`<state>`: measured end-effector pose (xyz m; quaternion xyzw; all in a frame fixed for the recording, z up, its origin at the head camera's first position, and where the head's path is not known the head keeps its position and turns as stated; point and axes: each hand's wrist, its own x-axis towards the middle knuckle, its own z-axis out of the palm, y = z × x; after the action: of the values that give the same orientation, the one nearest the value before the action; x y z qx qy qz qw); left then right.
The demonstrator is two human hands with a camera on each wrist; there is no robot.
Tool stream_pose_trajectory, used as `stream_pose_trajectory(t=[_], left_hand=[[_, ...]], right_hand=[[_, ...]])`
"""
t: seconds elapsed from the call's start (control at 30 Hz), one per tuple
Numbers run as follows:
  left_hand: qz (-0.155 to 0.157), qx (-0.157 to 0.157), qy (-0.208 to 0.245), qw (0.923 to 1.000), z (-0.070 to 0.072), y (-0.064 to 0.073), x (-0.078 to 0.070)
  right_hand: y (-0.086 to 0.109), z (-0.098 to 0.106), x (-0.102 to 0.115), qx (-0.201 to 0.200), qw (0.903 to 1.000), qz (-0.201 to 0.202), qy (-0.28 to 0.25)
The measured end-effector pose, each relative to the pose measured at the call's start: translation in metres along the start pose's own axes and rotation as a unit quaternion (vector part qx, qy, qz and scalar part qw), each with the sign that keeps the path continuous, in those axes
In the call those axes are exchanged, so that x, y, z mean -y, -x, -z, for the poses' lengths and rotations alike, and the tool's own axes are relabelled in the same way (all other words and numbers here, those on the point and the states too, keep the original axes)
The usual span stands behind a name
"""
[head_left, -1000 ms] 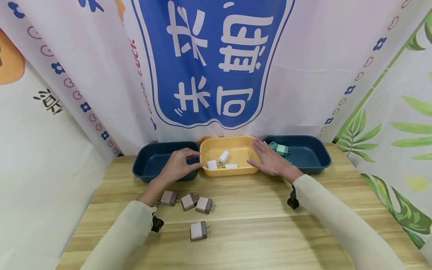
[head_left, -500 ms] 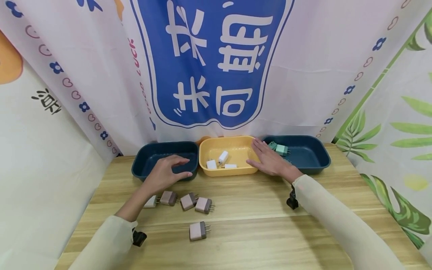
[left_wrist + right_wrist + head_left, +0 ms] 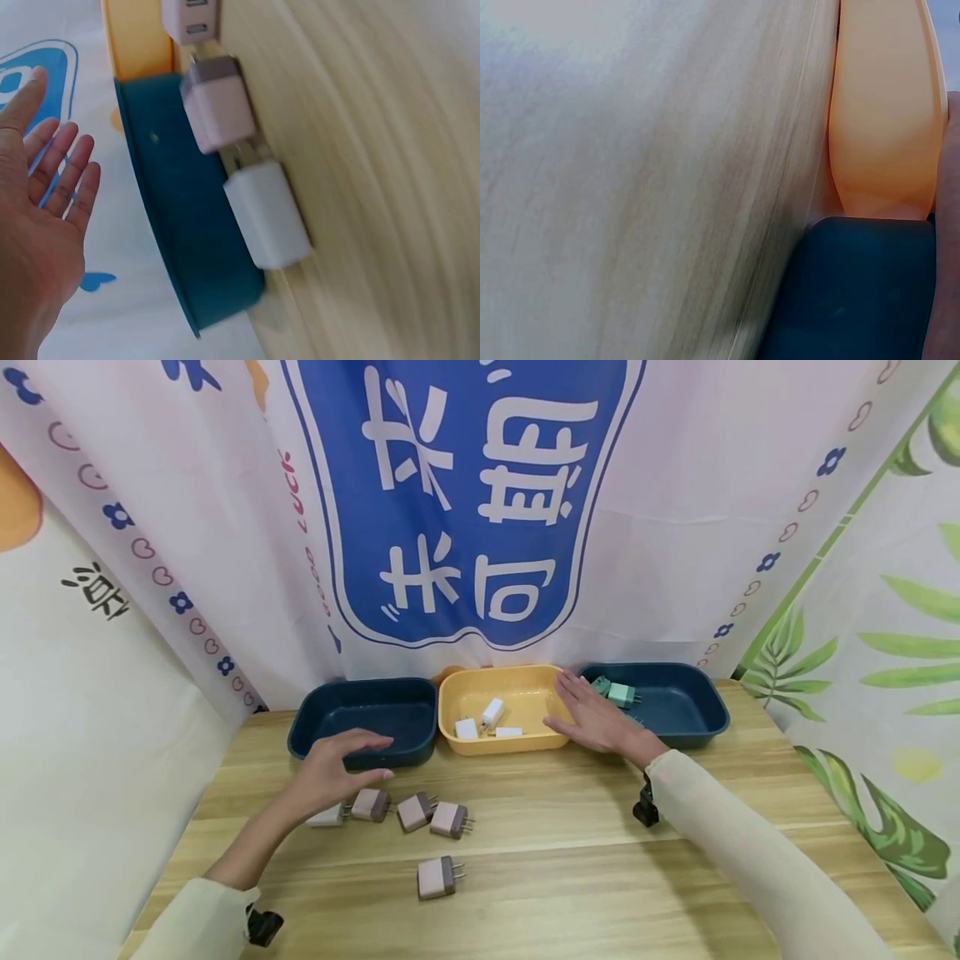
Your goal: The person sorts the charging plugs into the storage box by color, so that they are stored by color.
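Note:
My left hand (image 3: 336,770) hovers in front of the left dark blue bin (image 3: 427,752), fingers spread from the thumb and holding nothing. Just below it lies a white plug charger (image 3: 327,816), which looms large in the left wrist view. To its right are pink-and-grey plug chargers (image 3: 371,805), several in all, one of them (image 3: 437,877) nearer to me. My right hand (image 3: 600,720) rests with straight fingers on the right end of the yellow bin (image 3: 517,745). Inside that bin lie white plug chargers (image 3: 492,713).
A second dark blue bin (image 3: 705,731) stands on the right, with green plug chargers (image 3: 621,695) in its left end. All three bins stand in a row along the back of the wooden table (image 3: 570,860), against a printed curtain (image 3: 660,568).
My left hand has drawn away from the yellow bin's left end, leftward and toward me, uncovering the white charger on the table. My right hand has stayed in place.

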<state>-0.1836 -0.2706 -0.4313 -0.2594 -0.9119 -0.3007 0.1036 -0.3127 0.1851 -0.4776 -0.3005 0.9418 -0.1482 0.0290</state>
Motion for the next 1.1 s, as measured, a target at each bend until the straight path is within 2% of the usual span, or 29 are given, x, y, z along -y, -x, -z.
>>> stream_pose_trajectory(t=[0.2, 0.27, 0.47, 0.67, 0.9, 1.1], left_hand=[[-0.046, -0.018, 0.001, 0.9988, 0.009, 0.019, 0.010], [-0.050, -0.016, 0.003, 0.9986, 0.013, 0.023, 0.011], [-0.050, -0.001, -0.028, 0.9984, 0.027, 0.037, 0.015], [-0.025, 0.030, -0.040, 0.9984, 0.034, 0.050, 0.025], [-0.028, 0.042, -0.053, 0.9973, 0.034, 0.063, 0.039], [0.013, 0.070, -0.041, 0.9966, 0.031, 0.069, 0.047]], right_hand=[[-0.001, 0.002, 0.001, 0.004, 1.0000, -0.001, -0.001], [-0.002, 0.002, 0.001, 0.003, 1.0000, -0.001, 0.000], [-0.002, 0.001, 0.000, 0.004, 1.0000, -0.001, -0.004], [-0.002, 0.000, -0.002, 0.003, 1.0000, -0.003, 0.002], [0.000, 0.000, -0.001, 0.005, 1.0000, -0.003, 0.000], [-0.001, 0.000, -0.001, 0.004, 1.0000, -0.002, 0.004]])
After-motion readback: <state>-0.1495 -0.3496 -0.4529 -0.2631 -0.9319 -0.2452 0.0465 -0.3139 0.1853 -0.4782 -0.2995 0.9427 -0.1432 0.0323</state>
